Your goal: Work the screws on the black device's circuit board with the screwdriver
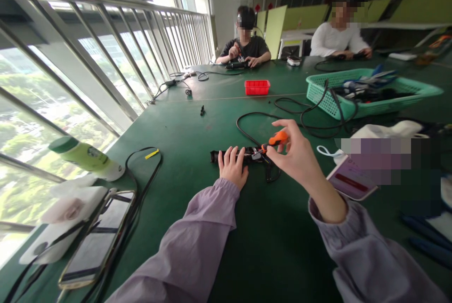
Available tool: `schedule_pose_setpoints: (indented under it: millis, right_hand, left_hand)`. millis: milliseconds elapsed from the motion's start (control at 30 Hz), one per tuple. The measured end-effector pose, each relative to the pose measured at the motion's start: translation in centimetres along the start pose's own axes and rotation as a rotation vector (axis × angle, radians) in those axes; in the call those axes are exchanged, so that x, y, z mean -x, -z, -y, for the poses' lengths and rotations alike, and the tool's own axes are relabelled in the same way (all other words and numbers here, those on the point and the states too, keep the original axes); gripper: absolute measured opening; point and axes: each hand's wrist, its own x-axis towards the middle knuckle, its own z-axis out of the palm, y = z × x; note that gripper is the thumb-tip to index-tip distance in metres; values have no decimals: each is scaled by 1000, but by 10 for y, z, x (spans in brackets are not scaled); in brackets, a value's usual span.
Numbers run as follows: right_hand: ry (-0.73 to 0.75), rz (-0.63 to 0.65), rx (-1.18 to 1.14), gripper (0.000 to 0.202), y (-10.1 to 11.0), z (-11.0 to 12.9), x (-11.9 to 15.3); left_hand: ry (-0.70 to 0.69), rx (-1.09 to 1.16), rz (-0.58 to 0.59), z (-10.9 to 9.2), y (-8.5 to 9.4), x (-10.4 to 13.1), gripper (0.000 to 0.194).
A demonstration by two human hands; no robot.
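The green table [271, 246] is the biggest thing here, and the black device [250, 154] lying crosswise on it is the landmark for the rest. Well beyond the device sit two co-workers: one in a dark top [260, 48] almost straight across, one in a white top [334, 39] farther right. A mint-green basket [323, 98], heaped with dark items, stands beyond the device to its right. The left hand [233, 169] is curled over the device's left part, gripping it against the table. The right hand [296, 152], just right of the device, grasps a screwdriver between thumb and fingers. Left of the device, nearer the wearer, lies a phone [99, 237]; a green-and-white bottle [86, 157] leans well to the left. A red tray [257, 90] sits beyond the device. The orange-handled screwdriver [278, 138] slants down to the device's right part. Smallest, a little black piece [202, 110] lies beyond the device, slightly left.
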Motion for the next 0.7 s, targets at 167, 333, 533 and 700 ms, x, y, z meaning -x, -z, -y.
schedule_pose_setpoints:
  millis: [167,333,533,700]
  right_hand:
    - [-85,-68,3,34,-7,-2,8]
    - [26,-187,-230,31,-20,-11,20]
    - [11,-282,-204,44,-24,-20,27]
    - [-5,-226,-188,30,-18,-18,21]
  left_hand:
    - [-1,0,-8,-1,2,1,55]
    - [-4,-2,-13,1,2,3,55]
    - [2,-6,-22,1,1,5,55]
    - [-6,-7,-21,0,1,6,55]
